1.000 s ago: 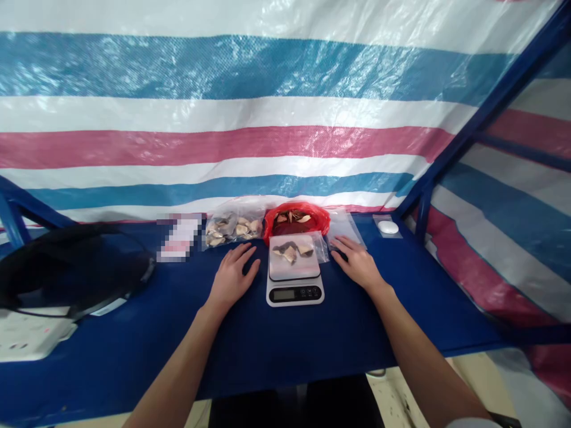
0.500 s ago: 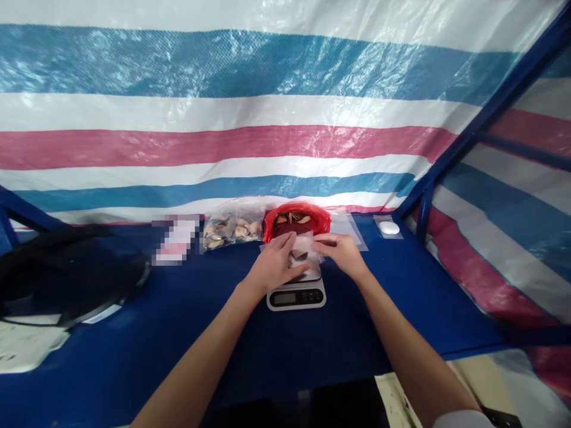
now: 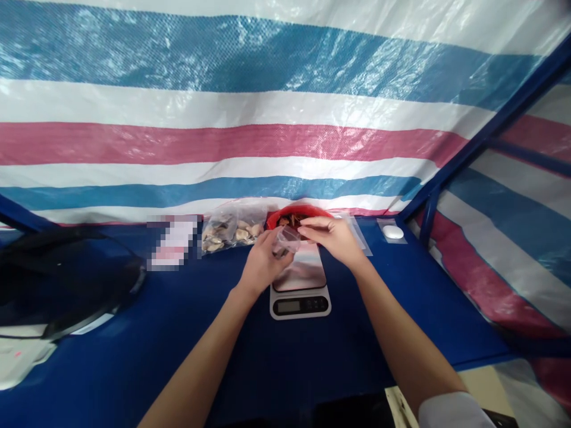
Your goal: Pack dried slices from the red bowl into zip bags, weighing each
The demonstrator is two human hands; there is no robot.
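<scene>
My left hand (image 3: pixel 259 264) is closed on a small clear plastic bag (image 3: pixel 288 239), lifted above the scale with its mouth spread. Something dark shows low in that bag, partly behind my fingers. My right hand (image 3: pixel 336 239) hovers just right of the bag's mouth, in front of the red plastic bag (image 3: pixel 312 210). Its thumb and fingertips are drawn together; whatever they pinch is too small to make out. Brown dried slices lie inside the red bag. Below both hands stands a white kitchen scale (image 3: pixel 303 273), its shiny platform bare and its display unreadable.
Left of the red bag are clear bags of pale dried slices (image 3: pixel 232 230). Flat clear bags (image 3: pixel 359 235) lie to its right, and a white rounded case (image 3: pixel 393 232) farther right. A black round object (image 3: pixel 66 279) occupies the table's left side. Striped sheeting (image 3: pixel 223 142) rises behind.
The clear bag has come up off the scale's platform in my left hand, and its mouth is now spread. My right hand has shifted to beside the mouth, near the red bag.
</scene>
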